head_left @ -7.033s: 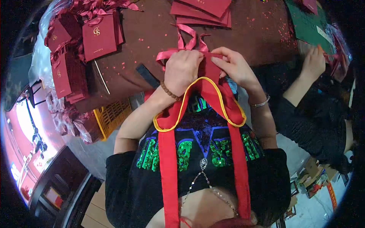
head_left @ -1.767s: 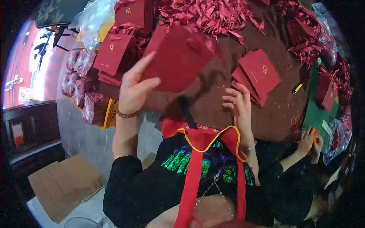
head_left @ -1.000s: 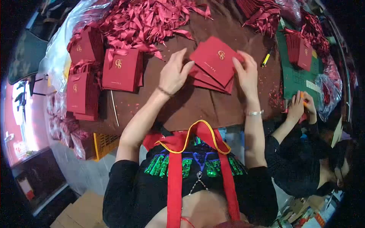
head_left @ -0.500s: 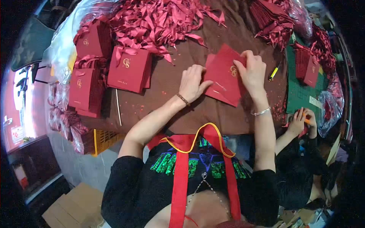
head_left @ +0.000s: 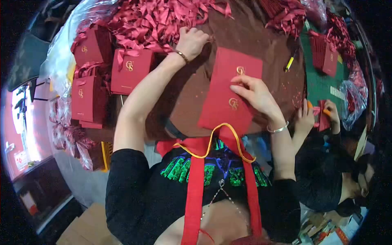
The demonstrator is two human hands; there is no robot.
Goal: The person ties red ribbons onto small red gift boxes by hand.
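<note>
At the near edge of the ribbon pile (head_left: 159, 20), my left hand (head_left: 193, 43) is closed, with its fingers curled down and whatever it may hold hidden. My right hand (head_left: 256, 94) hovers over or lightly touches two flat red bags with gold lettering, its thumb and forefinger slightly apart. The upper bag (head_left: 249, 61) and the lower bag (head_left: 220, 108) overlap in front of me, and the lower one reaches the table's near edge.
Red bags (head_left: 130, 73) with ribbon handles stand in stacks on the left. A yellow marker (head_left: 289, 63) lies on the brown cloth (head_left: 277, 81). On the right, a co-worker's hands (head_left: 304, 118) hold a red item beside a green mat (head_left: 316, 87).
My left hand has left the bags and moved up to the ribbons. The bags have shifted, now showing two gold logos one above the other. My right hand has moved slightly down and left.
</note>
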